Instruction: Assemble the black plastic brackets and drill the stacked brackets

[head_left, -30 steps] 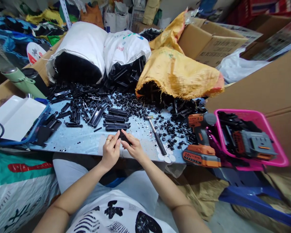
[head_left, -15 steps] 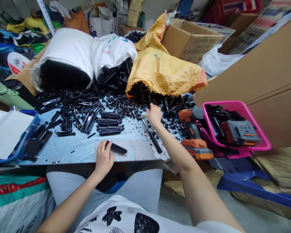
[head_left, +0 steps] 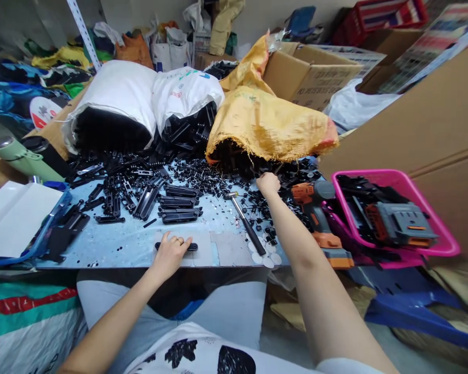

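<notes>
My left hand [head_left: 172,254] is closed on a black elongated part [head_left: 192,246] lying flat near the table's front edge. Farther forward, my right hand [head_left: 268,184] reaches into the small black parts [head_left: 257,203] below the mouth of the yellow sack [head_left: 269,122]; its fingertips are hidden among them. A hammer [head_left: 246,223] lies left of my right forearm. Several black assembled pieces [head_left: 180,202] are stacked in rows beyond my left hand.
An orange cordless drill [head_left: 314,208] stands right of my right arm, beside a pink basket [head_left: 448,244]. White sacks [head_left: 115,88] spill black parts at the back. A blue tray [head_left: 42,244] and a green bottle [head_left: 17,156] are at the left.
My right hand has moved right and farther into the parts. The black part under my left hand has turned from slanted to nearly level. The whole view has shifted slightly.
</notes>
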A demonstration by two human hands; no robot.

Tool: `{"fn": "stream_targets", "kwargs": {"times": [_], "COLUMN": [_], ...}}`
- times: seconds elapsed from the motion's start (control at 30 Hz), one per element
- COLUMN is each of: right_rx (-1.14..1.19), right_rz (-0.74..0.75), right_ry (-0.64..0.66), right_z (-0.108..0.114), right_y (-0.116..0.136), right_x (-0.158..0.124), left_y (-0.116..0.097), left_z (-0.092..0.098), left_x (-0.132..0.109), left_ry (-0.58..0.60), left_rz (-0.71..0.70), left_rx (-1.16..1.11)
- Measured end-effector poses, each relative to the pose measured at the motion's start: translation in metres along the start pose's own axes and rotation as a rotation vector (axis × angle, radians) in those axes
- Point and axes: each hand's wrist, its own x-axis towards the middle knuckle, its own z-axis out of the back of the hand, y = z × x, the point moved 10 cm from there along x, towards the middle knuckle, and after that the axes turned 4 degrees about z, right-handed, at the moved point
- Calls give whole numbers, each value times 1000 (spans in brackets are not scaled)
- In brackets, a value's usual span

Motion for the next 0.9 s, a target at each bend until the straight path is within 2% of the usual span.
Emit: {"fn": "stream_targets", "kwargs": {"times": [0.13, 0.3, 0.43, 0.53, 0.63, 0.7, 0.77, 0.8, 0.83, 0.9], "right_rx": [-21, -8, 46, 109, 211, 263, 292, 296, 282, 205], "right_rz": [134, 68, 48, 160, 463, 687, 906, 1032, 1168, 1383], "right_ry": [-58, 75, 57, -35, -102, -68, 21, 88, 172, 333], "right_z": [3, -2, 14, 36, 54, 56, 51, 47, 42, 30], "right_y": [18, 23, 19, 22, 47, 70, 92, 102, 111, 117], "right_x": [-21, -12, -14, -36, -88, -142, -203, -236, -268, -321], "left_y": [3, 0, 2, 3, 5, 16, 32, 36, 35, 22], "left_z": [-8, -15, -16, -16, -9, 6, 19, 22, 22, 16], "left_x": [0, 3, 1, -1, -2, -3, -4, -2, 2, 12], "left_ry": [19, 36, 43, 33, -54, -204, -341, -356, -320, -136], "left_rz": [30, 51, 55, 58, 86, 182, 295, 317, 294, 150], "left_rx": [24, -2, -39, -77, -201, -380, -574, -636, -658, -598]}}
